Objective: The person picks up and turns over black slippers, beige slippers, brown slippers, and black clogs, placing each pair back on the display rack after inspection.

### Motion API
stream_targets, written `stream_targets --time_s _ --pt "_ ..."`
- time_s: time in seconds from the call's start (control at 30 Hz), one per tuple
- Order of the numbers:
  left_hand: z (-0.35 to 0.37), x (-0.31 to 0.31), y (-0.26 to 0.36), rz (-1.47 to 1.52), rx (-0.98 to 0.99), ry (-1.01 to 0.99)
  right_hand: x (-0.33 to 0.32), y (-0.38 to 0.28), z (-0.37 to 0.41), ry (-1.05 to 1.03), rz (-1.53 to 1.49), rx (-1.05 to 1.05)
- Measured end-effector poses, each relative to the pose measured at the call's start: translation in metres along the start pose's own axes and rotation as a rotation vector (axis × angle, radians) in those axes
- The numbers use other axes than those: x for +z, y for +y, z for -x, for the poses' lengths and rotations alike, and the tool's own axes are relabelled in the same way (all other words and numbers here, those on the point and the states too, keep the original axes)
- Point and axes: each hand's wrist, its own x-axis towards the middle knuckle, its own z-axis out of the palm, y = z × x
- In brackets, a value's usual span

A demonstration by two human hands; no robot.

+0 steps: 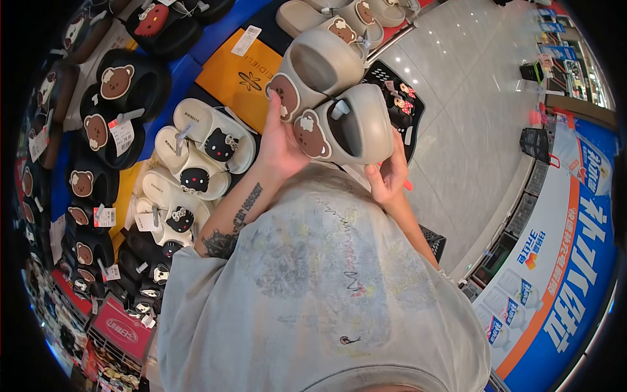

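Observation:
A pair of beige slide slippers (372,124) with brown bear patches is held up in front of my chest, joined by a tag loop. My left hand (284,147) grips the pair from the left, its thumb beside one bear patch. On the other side, my right hand (390,173) is curled at the end of the nearer slipper; its fingers are partly hidden behind it. White slippers with black cat faces (206,144) lie left of my left hand. Above them is an orange box (238,75) with a price label.
Black slippers with bear patches (117,85) fill the display on the left. More beige slippers (366,16) sit at the top. A black basket (411,130) with dark slippers stands behind my right hand. Grey floor tiles (464,78) and a blue-and-white sign (555,261) lie to the right.

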Motion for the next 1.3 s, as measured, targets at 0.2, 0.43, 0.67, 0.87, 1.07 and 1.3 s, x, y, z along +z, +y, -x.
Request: stream_targets --time_s 0.2,0.43,0.67,0.87,1.07,1.3 --pt "0.009 0.006 0.0 -0.14 0.061 -0.011 0.001 0.006 0.01 0.086 -0.352 0.163" --pt "0.007 -0.004 -0.01 -0.873 0.354 -0.078 0.0 0.003 -0.019 0.175 -0.202 0.191" --pt "0.01 -0.02 -0.029 -1.039 0.482 -0.275 -0.003 -0.012 -0.024 0.227 -0.203 0.2" --pt "-0.001 -0.034 -0.034 -1.294 0.782 -0.244 0.003 0.0 -0.013 0.328 -0.122 0.271" --pt "0.004 -0.019 -0.029 -1.772 1.188 -0.187 -0.002 0.014 -0.004 0.326 -0.225 0.294" --pt "0.005 -0.018 -0.031 -1.924 1.203 -0.207 -0.005 0.009 -0.01 0.302 -0.214 0.34"
